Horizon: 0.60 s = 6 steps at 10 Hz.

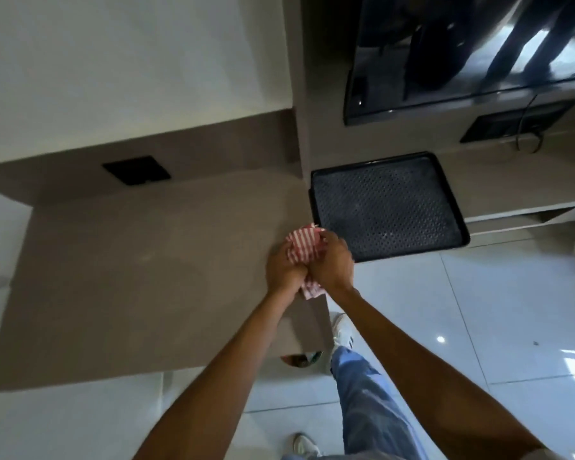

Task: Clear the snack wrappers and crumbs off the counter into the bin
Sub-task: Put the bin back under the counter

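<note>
Item under handling: a crumpled red-and-white striped paper wrapper (pixel 304 249). It sits between my two hands at the right edge of the grey-brown matte desk (pixel 140 277). One end of it sticks out beyond my fingertips on the far side of the grip; a smaller striped tail shows on the near side, below my wrists.

Grip state: my left hand (pixel 284 268) is clenched on the wrapper from its left side, fingers curled over the paper. My right hand (pixel 332 262) is closed on the same wrapper from the right, its back facing the camera. The two hands touch each other over the paper. Whether the wrapper rests on the desk surface or is lifted clear of it cannot be told.

Immediately beyond and to the right of the grip lies a black rectangular perforated tray (pixel 389 207), its near left corner just beside the wrapper. Further beyond, a dark glossy screen (pixel 462 51) stands above the tray. Beyond and left of the grip, a black square wall plate (pixel 136 170) is set in the backsplash.

Below the grip, past the desk edge: glossy white floor tiles (pixel 478 310), my blue denim trouser leg (pixel 369 403) and a white shoe (pixel 342 328).
</note>
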{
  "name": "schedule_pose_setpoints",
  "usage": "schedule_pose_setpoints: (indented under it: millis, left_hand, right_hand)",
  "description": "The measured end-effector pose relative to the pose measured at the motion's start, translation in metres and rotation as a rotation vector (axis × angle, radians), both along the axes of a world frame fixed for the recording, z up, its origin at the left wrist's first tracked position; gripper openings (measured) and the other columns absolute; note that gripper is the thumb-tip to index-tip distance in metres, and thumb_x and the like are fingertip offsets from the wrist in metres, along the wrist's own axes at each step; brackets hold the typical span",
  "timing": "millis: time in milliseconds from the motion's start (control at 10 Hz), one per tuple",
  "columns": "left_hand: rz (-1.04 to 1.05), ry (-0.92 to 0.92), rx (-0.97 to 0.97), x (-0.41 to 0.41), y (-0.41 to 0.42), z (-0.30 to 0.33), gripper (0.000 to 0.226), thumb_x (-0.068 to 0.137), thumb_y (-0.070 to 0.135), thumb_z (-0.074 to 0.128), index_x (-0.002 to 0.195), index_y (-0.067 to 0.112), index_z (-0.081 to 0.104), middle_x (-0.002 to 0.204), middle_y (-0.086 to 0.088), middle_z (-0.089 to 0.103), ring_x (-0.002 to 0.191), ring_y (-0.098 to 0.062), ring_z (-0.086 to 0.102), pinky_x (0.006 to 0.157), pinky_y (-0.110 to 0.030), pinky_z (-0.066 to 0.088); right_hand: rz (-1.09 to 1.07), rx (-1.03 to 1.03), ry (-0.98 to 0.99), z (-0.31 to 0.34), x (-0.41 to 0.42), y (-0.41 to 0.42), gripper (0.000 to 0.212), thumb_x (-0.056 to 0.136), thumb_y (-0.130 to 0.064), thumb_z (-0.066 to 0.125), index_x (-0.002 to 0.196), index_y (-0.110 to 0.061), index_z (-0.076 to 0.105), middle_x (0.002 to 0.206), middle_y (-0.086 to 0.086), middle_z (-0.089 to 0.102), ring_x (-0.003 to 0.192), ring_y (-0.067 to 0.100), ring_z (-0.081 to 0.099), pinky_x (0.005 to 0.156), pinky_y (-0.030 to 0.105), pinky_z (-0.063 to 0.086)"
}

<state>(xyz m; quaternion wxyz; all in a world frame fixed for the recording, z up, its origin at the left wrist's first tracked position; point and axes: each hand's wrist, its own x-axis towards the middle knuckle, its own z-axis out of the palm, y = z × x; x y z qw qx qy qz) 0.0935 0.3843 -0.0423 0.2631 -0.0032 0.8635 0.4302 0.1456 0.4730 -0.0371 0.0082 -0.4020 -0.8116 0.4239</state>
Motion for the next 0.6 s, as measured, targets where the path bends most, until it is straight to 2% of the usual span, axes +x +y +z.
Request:
schedule_pose_setpoints:
  millis: [100, 200, 300, 400, 500, 600]
  left_hand:
    - [-0.039, -0.006, 0.129, -0.031, 0.075, 0.003, 0.048, 0.079, -0.015, 0.05, 0.112, 0.008, 0.077, 0.109, -0.012, 0.081, 0.099, -0.023, 0.074, 0.091, -0.036, 0.058]
    - [-0.105, 0.042, 0.058, -0.073, 0.135, -0.003, 0.045, 0.083, -0.008, 0.059, 0.124, 0.005, 0.072, 0.119, -0.017, 0.079, 0.111, -0.033, 0.074, 0.091, -0.033, 0.056]
    - [-0.227, 0.068, -0.113, -0.104, 0.169, -0.021, 0.055, 0.088, 0.006, 0.066, 0.143, 0.008, 0.061, 0.139, -0.021, 0.067, 0.126, -0.037, 0.065, 0.109, -0.037, 0.051]
    - [-0.339, 0.018, -0.244, -0.112, 0.177, -0.032, 0.049, 0.097, 0.019, 0.066, 0.143, 0.004, 0.057, 0.144, -0.022, 0.062, 0.131, -0.037, 0.062, 0.113, -0.041, 0.05]
    - [-0.409, 0.08, -0.284, -0.107, 0.165, -0.021, 0.055, 0.096, 0.023, 0.068, 0.146, 0.004, 0.054, 0.145, -0.023, 0.059, 0.131, -0.039, 0.058, 0.111, -0.042, 0.049]
    - [-0.389, 0.29, -0.136, -0.086, 0.122, 0.01, 0.053, 0.097, 0.013, 0.065, 0.149, 0.005, 0.055, 0.148, -0.02, 0.057, 0.137, -0.038, 0.055, 0.114, -0.041, 0.046]
  right_hand:
    - [-0.072, 0.05, 0.036, -0.003, -0.032, 0.071, 0.051, 0.084, -0.018, 0.067, 0.134, -0.018, 0.058, 0.125, 0.014, 0.065, 0.108, 0.038, 0.07, 0.088, 0.044, 0.056]
    - [-0.122, -0.016, 0.034, -0.01, -0.074, 0.132, 0.057, 0.083, -0.019, 0.07, 0.139, -0.015, 0.059, 0.13, 0.015, 0.067, 0.117, 0.037, 0.066, 0.095, 0.046, 0.055]
    - [-0.109, -0.068, -0.009, -0.033, -0.104, 0.167, 0.055, 0.088, -0.021, 0.069, 0.141, -0.016, 0.059, 0.132, 0.014, 0.07, 0.123, 0.033, 0.066, 0.103, 0.043, 0.054]
    - [-0.068, -0.084, -0.076, -0.045, -0.113, 0.175, 0.046, 0.092, -0.017, 0.062, 0.138, -0.012, 0.06, 0.13, 0.017, 0.07, 0.121, 0.035, 0.066, 0.104, 0.043, 0.055]
    - [-0.057, 0.079, -0.152, -0.041, -0.109, 0.166, 0.049, 0.092, -0.018, 0.058, 0.14, -0.01, 0.054, 0.137, 0.021, 0.058, 0.126, 0.043, 0.056, 0.105, 0.052, 0.049]
    - [-0.003, 0.348, -0.083, -0.017, -0.088, 0.129, 0.05, 0.089, -0.018, 0.059, 0.138, -0.009, 0.054, 0.135, 0.02, 0.056, 0.122, 0.042, 0.054, 0.1, 0.053, 0.046]
